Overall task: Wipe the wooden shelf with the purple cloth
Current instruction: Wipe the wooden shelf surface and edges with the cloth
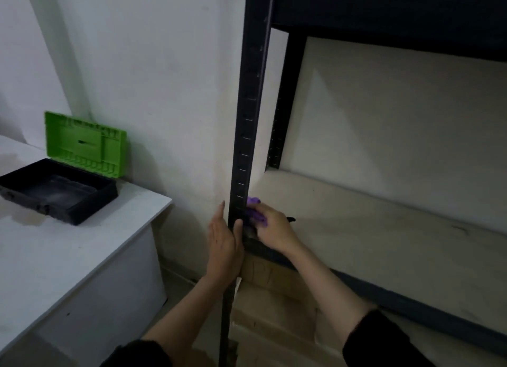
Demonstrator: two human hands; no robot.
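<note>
The pale wooden shelf (370,224) lies in a dark metal rack, right of centre. My right hand (274,229) presses the purple cloth (253,209) onto the shelf's front left corner, right beside the rack's front upright post (247,136). Most of the cloth is hidden under my fingers and behind the post. My left hand (223,246) grips that post from its left side at shelf height, thumb wrapped around the front. A small dark object (290,219) lies on the shelf just behind my right hand.
A white cabinet (68,257) stands at the left, carrying an open black toolbox (59,192) with an upright green lid (85,144). Cardboard boxes (274,298) sit under the shelf. A dark upper shelf (384,12) hangs overhead. White wall lies behind.
</note>
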